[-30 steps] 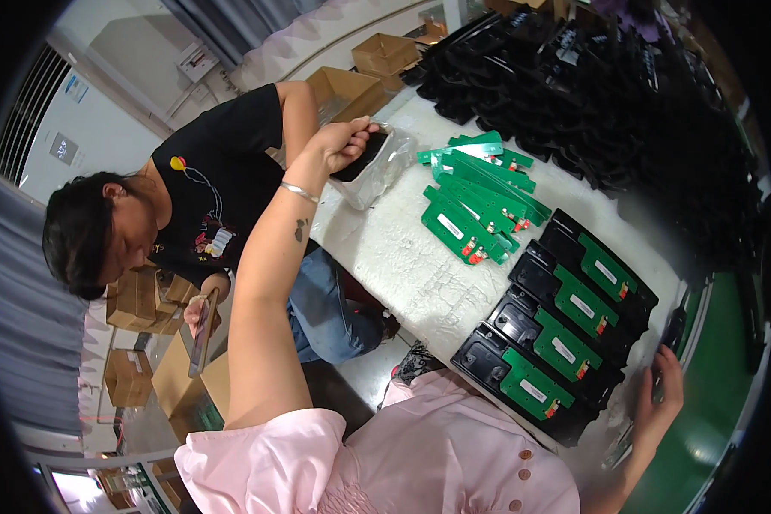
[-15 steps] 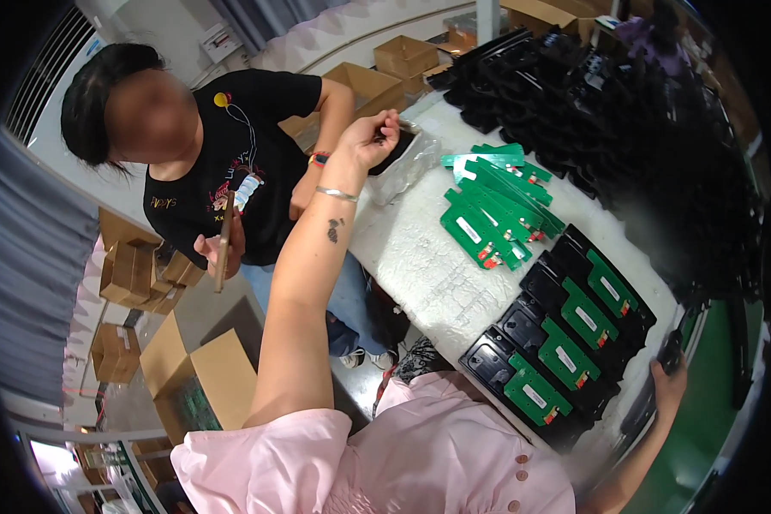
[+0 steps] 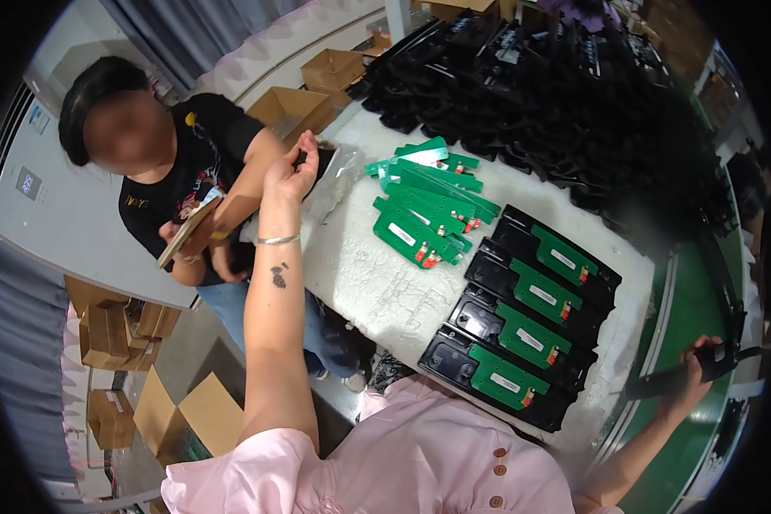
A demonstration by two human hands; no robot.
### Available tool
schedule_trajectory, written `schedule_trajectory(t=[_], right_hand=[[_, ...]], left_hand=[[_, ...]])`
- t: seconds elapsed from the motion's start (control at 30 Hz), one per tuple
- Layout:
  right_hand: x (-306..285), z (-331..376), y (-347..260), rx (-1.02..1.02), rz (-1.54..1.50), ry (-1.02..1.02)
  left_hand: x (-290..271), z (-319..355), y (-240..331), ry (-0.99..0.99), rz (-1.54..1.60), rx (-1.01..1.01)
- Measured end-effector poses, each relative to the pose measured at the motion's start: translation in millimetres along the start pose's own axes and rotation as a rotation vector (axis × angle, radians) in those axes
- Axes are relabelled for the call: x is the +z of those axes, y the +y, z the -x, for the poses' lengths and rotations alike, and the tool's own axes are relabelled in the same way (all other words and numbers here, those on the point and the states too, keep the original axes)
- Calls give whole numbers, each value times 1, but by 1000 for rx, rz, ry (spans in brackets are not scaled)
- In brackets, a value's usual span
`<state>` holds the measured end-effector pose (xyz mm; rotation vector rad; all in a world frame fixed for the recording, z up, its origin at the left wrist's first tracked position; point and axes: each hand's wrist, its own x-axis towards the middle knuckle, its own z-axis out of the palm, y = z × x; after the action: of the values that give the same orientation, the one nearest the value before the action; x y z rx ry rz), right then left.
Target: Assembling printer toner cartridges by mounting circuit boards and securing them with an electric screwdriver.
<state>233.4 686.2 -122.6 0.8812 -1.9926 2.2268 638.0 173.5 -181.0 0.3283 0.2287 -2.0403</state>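
Observation:
My left hand [image 3: 289, 178] is raised over the far left of the table with its fingers curled. Something dark shows in them, too small to name. Beside it lies a clear plastic bag [image 3: 341, 176] with a dark inside. At the right edge my right hand [image 3: 692, 377] is closed round a long black tool [image 3: 718, 360] that looks like an electric screwdriver. Several black plastic housings [image 3: 451, 358] lie in a row between my hands, each with a green circuit board [image 3: 505, 377] on it. Further off is a loose pile of green circuit boards [image 3: 411, 224].
White foam sheeting [image 3: 360, 283] covers the table. Many black plastic parts [image 3: 522, 111] are heaped along its far side. At left another person [image 3: 206, 163] holds a phone [image 3: 188, 230]. Cardboard boxes [image 3: 291, 111] stand behind, and an open carton [image 3: 206, 411] is on the floor.
The view has turned, so the table appears further left. My right hand has moved right with the black tool, away from the housings. The other person's phone has tilted.

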Motion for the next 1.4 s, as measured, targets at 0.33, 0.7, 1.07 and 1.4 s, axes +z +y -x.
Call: schedule_trajectory(t=[0.33,0.7,1.07,1.4], right_hand=[[25,30,9,64,-70,-182],[57,24,-28,73,-346,-178],[123,-15,-67,-174,-792,-422],[137,-22,-54,-192,-817,-549]], left_hand=[[4,97,-153,-202,-444,-379],[-32,135,-289,-192,-774,-918],[-43,117,-320,-264,-667,-1017],[-47,107,-311,-283,-500,-1003]])
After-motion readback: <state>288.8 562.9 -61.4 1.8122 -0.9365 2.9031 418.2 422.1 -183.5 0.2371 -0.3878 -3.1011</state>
